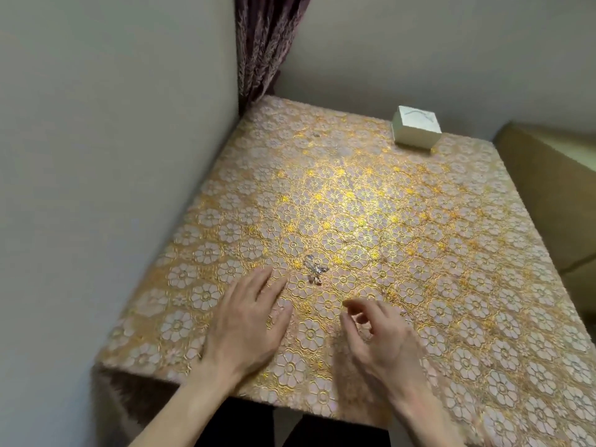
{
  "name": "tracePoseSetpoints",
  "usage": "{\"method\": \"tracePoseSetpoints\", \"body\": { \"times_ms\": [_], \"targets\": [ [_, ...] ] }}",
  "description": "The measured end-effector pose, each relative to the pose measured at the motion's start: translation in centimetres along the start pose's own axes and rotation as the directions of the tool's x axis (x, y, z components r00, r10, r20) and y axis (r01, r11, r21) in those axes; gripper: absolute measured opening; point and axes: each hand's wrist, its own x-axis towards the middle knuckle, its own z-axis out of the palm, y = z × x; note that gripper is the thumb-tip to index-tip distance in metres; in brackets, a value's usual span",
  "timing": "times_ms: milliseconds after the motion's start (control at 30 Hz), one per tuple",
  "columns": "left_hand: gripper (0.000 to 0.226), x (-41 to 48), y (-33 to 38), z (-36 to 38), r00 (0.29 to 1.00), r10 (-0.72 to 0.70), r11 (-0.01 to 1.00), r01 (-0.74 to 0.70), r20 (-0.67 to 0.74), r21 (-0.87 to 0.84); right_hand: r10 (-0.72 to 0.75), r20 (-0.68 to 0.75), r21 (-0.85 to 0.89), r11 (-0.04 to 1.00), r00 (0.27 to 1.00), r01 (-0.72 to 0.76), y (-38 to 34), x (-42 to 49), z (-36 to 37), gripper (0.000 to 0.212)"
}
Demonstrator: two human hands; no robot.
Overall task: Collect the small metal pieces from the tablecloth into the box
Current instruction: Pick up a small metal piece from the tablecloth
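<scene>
Left grip [245, 317] flat beside small silvery metal pieces [315, 271], clustered.

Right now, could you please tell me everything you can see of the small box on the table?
The box is small, rectangular and whitish, cardboard by its look, with cream sides and a paler top bearing faint grey marks. It sits flat on the tablecloth near the cloth's far edge, towards the right, turned at an angle. Only the cloth touches it.
</scene>
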Motion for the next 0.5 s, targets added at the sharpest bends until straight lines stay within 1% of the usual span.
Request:
{"method": "tracePoseSetpoints", "body": {
  "times_ms": [100,267,333,500],
  "targets": [
    [0.057,0.0,0.0,0.2,1.0,-0.017,1.0,0.017,-0.011,-0.01,0.024,0.024,0.005,1.0,0.999,-0.024,-0.9,2.7,1.5,0.02],
    [0.055,0.0,-0.3,0.3,1.0,-0.019,0.999,0.018,-0.018,-0.038,0.038,0.068,-0.053,0.998,0.997,-0.034,-1.8,5.1,3.3,0.027],
    [0.055,-0.1,-0.4,0.3,1.0,-0.021,0.998,0.021,0.001,-0.053,0.052,0.051,-0.076,0.996,0.997,-0.048,-1.9,5.3,3.6,0.025],
    [0.055,-0.1,-0.7,0.6,1.0,-0.02,0.997,0.021,0.006,-0.071,0.02,0.011,-0.137,0.99,1.0,-0.018,-2.0,5.5,4.1,0.016]
  ]
}}
